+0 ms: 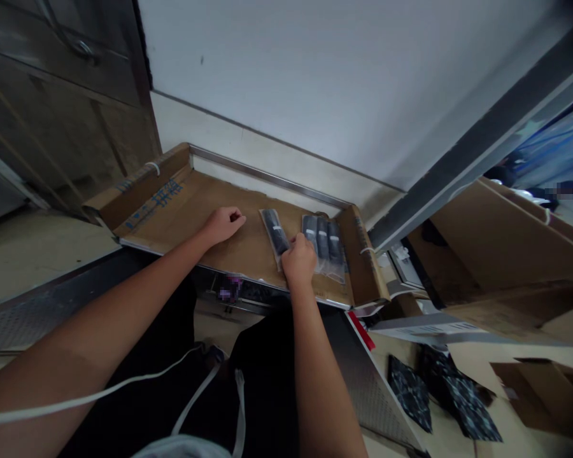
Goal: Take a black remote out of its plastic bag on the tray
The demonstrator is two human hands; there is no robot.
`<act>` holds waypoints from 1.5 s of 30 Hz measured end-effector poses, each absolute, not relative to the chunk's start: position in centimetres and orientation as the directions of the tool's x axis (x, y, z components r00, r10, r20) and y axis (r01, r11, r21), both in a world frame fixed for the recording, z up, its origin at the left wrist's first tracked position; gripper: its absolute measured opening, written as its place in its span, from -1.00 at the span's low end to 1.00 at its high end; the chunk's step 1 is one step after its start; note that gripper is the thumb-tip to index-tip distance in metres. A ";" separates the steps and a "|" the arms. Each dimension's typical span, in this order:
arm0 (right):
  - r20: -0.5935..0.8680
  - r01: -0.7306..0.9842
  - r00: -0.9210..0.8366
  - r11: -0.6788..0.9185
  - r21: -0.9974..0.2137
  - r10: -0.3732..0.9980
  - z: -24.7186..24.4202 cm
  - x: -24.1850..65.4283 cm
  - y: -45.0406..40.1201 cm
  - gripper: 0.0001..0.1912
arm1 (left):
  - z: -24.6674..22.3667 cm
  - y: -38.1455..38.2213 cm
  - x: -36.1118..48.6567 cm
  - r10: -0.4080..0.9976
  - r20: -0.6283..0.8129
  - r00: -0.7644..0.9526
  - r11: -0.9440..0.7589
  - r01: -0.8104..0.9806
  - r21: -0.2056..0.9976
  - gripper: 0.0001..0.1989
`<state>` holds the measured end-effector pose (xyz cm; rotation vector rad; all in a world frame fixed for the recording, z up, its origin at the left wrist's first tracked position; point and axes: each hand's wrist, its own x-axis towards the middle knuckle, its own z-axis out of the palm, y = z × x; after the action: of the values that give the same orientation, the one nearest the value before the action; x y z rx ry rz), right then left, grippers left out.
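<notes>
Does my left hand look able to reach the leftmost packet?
Probably yes: only cardboard shows between the left hand and the leftmost packet, though the right hand is at its near end.

Dark packets (335, 251), white bands (277, 228), brown cardboard (205, 198)

Probably workshop or packing area. Fitted with cardboard-lined worktop (236, 196) bearing plastic-sleeved packets (323, 238); stocked, right of worktop, with large cardboard panels (510, 248) and floor-level carton (547, 391); bounded, left of worktop, by metal door (69, 117).
</notes>
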<state>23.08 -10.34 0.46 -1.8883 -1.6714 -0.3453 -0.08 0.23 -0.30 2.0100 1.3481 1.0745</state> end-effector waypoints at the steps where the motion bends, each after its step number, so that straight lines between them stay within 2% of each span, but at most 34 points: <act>1: 0.554 0.963 0.193 -0.047 -0.267 0.810 0.5 23.0 -10.4 -0.70 | -0.2 0.2 -0.1 0.918 0.339 0.203 -0.394 0.536 0.747 -0.75; 7: 0.603 0.937 0.215 0.011 -0.348 0.768 1.1 22.7 -10.5 -0.59 | 0.0 0.0 -0.1 0.919 0.338 0.205 -0.394 0.537 0.746 -0.76; 13: 0.612 0.952 0.185 0.014 -0.306 0.769 1.0 22.9 -10.5 -0.77 | 0.1 0.0 -0.1 0.920 0.334 0.207 -0.392 0.534 0.749 -0.76; 18: 0.613 0.959 0.158 0.029 -0.284 0.774 0.6 23.2 -10.3 -0.83 | 0.1 -0.1 -0.1 0.919 0.338 0.205 -0.394 0.528 0.752 -0.77; 45: 0.602 0.952 0.168 0.029 -0.303 0.781 0.1 23.5 -10.0 -0.86 | 0.1 0.0 0.0 0.918 0.339 0.206 -0.395 0.527 0.752 -0.76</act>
<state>23.46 -10.00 0.15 -1.7847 -1.6474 -0.3301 -0.04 -0.05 0.11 2.0061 1.3381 1.0773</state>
